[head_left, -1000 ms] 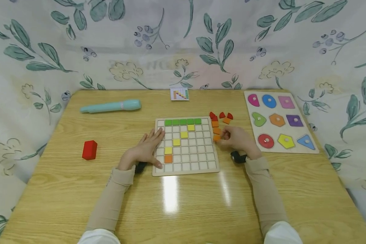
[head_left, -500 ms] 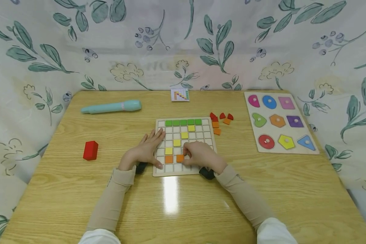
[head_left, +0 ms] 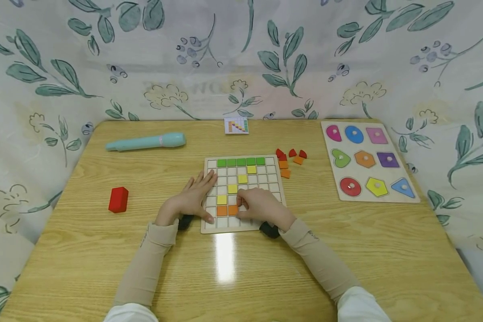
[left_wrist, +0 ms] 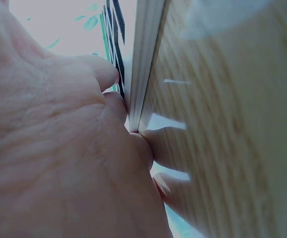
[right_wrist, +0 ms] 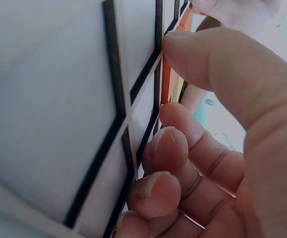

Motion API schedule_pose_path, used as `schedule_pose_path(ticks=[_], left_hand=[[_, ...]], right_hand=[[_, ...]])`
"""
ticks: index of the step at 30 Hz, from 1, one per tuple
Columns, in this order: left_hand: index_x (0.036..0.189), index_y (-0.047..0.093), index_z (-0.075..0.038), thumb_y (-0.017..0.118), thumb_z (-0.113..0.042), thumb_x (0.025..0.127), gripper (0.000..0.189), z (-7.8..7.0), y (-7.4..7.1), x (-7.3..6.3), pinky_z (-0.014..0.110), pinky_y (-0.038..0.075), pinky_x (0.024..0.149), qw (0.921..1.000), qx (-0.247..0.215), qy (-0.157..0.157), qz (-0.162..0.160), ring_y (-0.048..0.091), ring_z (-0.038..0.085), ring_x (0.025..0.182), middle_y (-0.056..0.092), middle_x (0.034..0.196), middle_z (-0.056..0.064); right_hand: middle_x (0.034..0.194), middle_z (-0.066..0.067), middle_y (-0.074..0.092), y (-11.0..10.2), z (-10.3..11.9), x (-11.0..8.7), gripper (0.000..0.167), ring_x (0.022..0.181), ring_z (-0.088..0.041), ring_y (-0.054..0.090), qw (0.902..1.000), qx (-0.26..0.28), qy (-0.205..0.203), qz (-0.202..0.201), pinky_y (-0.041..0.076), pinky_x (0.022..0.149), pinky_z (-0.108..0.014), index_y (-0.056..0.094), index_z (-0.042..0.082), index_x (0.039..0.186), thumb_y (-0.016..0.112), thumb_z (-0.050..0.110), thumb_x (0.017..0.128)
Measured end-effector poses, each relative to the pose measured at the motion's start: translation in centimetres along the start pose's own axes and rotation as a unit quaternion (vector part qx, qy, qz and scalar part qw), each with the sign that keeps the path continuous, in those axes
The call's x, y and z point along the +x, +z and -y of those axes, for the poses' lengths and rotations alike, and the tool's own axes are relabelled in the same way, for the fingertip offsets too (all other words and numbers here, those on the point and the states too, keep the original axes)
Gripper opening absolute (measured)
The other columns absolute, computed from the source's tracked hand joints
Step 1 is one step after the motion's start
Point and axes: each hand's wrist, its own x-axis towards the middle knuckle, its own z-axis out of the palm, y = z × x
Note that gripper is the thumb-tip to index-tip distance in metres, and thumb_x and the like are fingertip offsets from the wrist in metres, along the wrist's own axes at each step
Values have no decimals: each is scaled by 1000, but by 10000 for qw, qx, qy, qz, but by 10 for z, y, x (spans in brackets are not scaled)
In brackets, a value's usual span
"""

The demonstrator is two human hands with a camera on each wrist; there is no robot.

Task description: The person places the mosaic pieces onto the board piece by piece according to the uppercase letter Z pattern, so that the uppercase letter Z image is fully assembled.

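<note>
A wooden grid board (head_left: 282,192) lies on the table with a row of green tiles (head_left: 241,162) at its top and a diagonal of yellow tiles (head_left: 232,189). My left hand (head_left: 190,198) rests with spread fingers on the board's left side; the left wrist view shows its palm by the board edge (left_wrist: 145,64). Low on the board, my right hand (head_left: 263,206) pinches an orange square tile (head_left: 233,210) between thumb and index finger. That tile (right_wrist: 168,82) sits in a cell directly right of another orange tile (head_left: 222,210).
Loose orange tiles (head_left: 285,173) and red pieces (head_left: 302,154) lie right of the board. A pattern card (head_left: 236,125) is at the back. Around the sides are a shape puzzle (head_left: 356,175), a turquoise pen-shaped object (head_left: 146,141) and a red block (head_left: 118,199).
My right hand picked up an orange tile from the loose pieces, carried it left over the board, and lowered it into the cell beside the first orange tile. The left hand stayed put.
</note>
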Motion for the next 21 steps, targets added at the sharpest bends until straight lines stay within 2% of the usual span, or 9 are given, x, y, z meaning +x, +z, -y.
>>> schedule_pose_path(ticks=[6, 11, 17, 21], left_hand=[[156, -2, -8, 88, -40, 59, 136, -1, 0, -1, 56, -12, 120, 10000, 33, 16, -7, -18, 36, 149, -12, 164, 10], [156, -2, -7, 88, -39, 61, 135, -2, 0, -1, 56, -12, 120, 9999, 96, 58, 6, -18, 36, 149, -13, 163, 10], [156, -2, -7, 88, -38, 61, 134, -1, 0, -1, 56, -12, 120, 9999, 81, 73, 31, -18, 36, 149, -13, 163, 10], [156, -2, -7, 88, -39, 61, 135, 0, -1, -2, 56, -12, 120, 10000, 59, 71, 30, -18, 36, 149, -13, 163, 10]], right_hand=[[66, 5, 52, -1, -8, 1, 23, 58, -7, 44, 9986, 525, -6, -23, 34, 52, -19, 62, 16, 92, 75, 32, 83], [70, 2, 54, -13, -32, 0, 21, 62, -9, 46, 9928, 1159, 156, -247, 36, 57, -21, 62, 12, 96, 71, 29, 87], [80, -3, 53, -36, -75, -9, 24, 72, -16, 47, 9768, 1682, 1014, -851, 38, 62, -25, 62, 6, 106, 66, 25, 91], [84, -6, 54, -46, -102, -20, 35, 76, -19, 49, 9669, 1529, 1560, -1318, 39, 66, -26, 59, 1, 114, 68, 25, 89]])
